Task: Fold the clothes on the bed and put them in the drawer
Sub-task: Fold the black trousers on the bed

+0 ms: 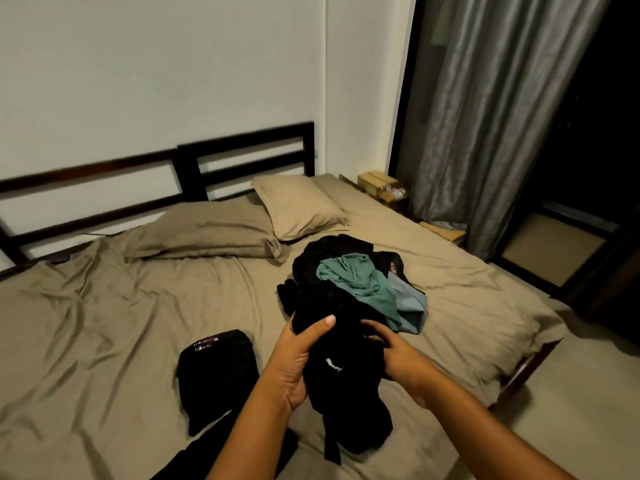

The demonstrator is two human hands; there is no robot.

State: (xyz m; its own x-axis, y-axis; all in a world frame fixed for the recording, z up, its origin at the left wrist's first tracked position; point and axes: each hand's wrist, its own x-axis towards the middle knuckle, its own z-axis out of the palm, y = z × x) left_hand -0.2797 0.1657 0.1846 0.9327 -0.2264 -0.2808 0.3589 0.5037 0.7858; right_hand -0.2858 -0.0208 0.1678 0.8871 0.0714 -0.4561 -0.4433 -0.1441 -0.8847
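One wide bed (104, 306) serves as the folding surface, so the unsorted pile (356, 275) sits mid-mattress within reach, with a folded black piece (216, 368) set apart to its left. A black garment (346, 375) hangs just before the pile, gripped by the left hand (298, 358) and right hand (398, 355), probably for spreading. Darkness hides its shape, and no drawer shows.

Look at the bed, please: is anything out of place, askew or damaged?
Nothing looks damaged or spilled. The lighter pillow lies skewed, one corner over the darker pillow, and the bed sheet is creased on the left. The heap of clothes is simply unfolded; the left hand and the right hand grip a black garment.
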